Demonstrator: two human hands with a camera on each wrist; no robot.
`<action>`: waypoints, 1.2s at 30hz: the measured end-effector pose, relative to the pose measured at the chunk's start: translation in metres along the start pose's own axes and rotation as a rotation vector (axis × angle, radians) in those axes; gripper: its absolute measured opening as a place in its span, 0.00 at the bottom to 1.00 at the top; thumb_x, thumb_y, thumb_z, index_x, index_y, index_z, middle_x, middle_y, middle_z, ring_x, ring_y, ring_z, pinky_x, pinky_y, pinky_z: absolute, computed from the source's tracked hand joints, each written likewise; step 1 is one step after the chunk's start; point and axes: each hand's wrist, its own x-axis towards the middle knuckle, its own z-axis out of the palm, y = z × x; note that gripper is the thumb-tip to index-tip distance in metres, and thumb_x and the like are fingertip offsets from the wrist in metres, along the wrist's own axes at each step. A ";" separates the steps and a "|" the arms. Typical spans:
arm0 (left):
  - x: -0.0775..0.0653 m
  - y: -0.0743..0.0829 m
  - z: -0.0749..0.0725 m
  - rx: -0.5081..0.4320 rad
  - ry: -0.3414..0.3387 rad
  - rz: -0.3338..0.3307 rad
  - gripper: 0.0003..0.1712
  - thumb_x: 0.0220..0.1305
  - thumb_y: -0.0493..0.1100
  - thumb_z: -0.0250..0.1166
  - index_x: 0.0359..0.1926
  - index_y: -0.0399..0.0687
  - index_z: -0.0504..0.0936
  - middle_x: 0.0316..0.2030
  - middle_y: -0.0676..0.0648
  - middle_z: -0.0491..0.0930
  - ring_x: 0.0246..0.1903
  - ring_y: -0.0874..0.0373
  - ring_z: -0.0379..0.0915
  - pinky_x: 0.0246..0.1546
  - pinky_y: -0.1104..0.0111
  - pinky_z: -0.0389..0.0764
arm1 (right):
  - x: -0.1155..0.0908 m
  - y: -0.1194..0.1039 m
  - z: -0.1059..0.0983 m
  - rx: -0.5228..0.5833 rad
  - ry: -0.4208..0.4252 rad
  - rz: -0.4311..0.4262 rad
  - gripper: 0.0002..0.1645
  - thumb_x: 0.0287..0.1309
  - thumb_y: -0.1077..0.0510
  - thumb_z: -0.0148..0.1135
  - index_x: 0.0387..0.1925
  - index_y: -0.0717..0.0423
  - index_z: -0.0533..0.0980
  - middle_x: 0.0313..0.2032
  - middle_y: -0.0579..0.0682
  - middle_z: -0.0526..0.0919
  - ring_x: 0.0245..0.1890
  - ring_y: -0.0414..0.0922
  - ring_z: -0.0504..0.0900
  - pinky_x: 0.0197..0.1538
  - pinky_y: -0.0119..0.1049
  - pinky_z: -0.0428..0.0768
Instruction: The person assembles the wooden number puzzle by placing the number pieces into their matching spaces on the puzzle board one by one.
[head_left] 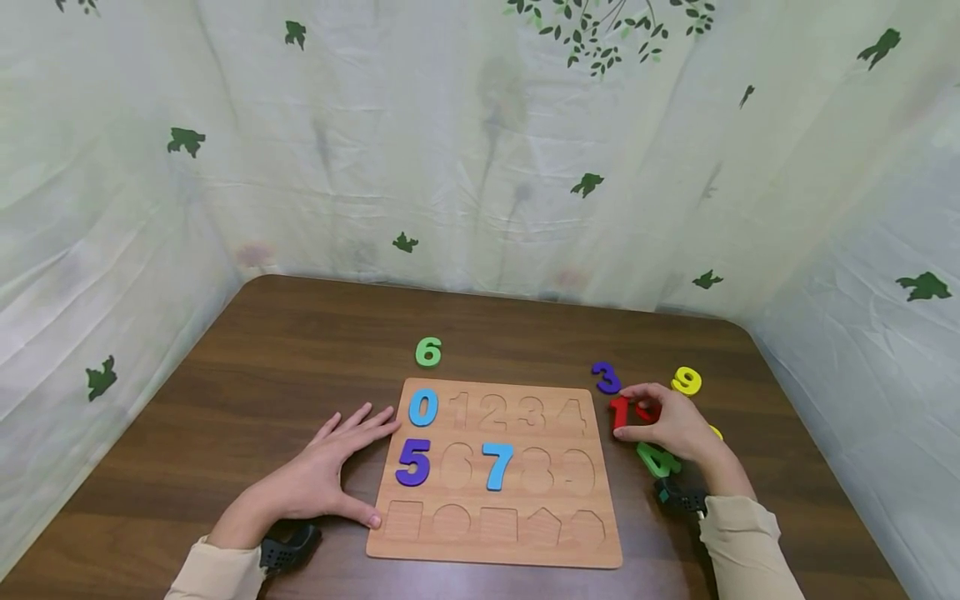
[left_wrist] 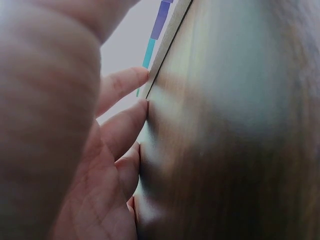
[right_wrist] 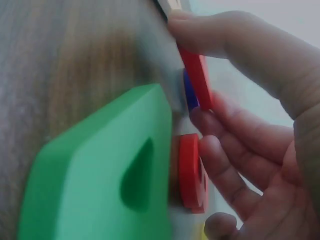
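Note:
In the head view, my right hand (head_left: 678, 421) pinches a red number 1 (head_left: 619, 412) between thumb and fingertips, just beyond the right edge of the wooden number board (head_left: 495, 556). The right wrist view shows the red 1 (right_wrist: 196, 75) spanning thumb to fingers. Under that hand lie a red number piece (right_wrist: 189, 170), mostly hidden from above, and a green 4 (head_left: 660, 461). My left hand (head_left: 322, 475) is spread flat, its thumb and fingertips at the board's left edge. Seated in the board are a blue 0 (head_left: 414, 408), purple 5 (head_left: 415, 481) and blue 7 (head_left: 498, 451).
Behind the board lies a green 6 (head_left: 422, 352). A purple 3 (head_left: 609, 387) and a yellow 9 (head_left: 694, 388) lie at the back right, and a yellow piece (head_left: 717, 432) peeks from behind the right hand. Leaf-printed curtains (head_left: 480, 167) surround the brown table (head_left: 300, 333).

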 end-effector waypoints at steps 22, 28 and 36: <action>0.000 0.002 -0.001 0.003 0.000 0.008 0.68 0.40 0.75 0.84 0.81 0.61 0.68 0.84 0.45 0.61 0.85 0.29 0.42 0.78 0.25 0.36 | 0.016 -0.032 0.008 0.119 0.017 -0.090 0.40 0.56 0.44 0.82 0.66 0.53 0.79 0.58 0.59 0.84 0.56 0.55 0.80 0.50 0.39 0.83; 0.000 0.001 -0.001 0.005 0.003 0.009 0.69 0.39 0.74 0.84 0.81 0.61 0.68 0.84 0.45 0.61 0.85 0.29 0.42 0.78 0.25 0.36 | 0.024 -0.052 0.020 0.107 0.007 -0.147 0.37 0.55 0.47 0.83 0.64 0.54 0.81 0.55 0.57 0.86 0.54 0.54 0.81 0.54 0.43 0.86; 0.000 0.000 0.000 0.006 0.004 0.007 0.69 0.39 0.74 0.84 0.82 0.61 0.68 0.84 0.45 0.61 0.85 0.29 0.42 0.78 0.25 0.36 | 0.033 -0.072 0.038 0.108 -0.021 -0.249 0.35 0.56 0.49 0.84 0.63 0.55 0.82 0.57 0.55 0.87 0.54 0.53 0.82 0.58 0.52 0.85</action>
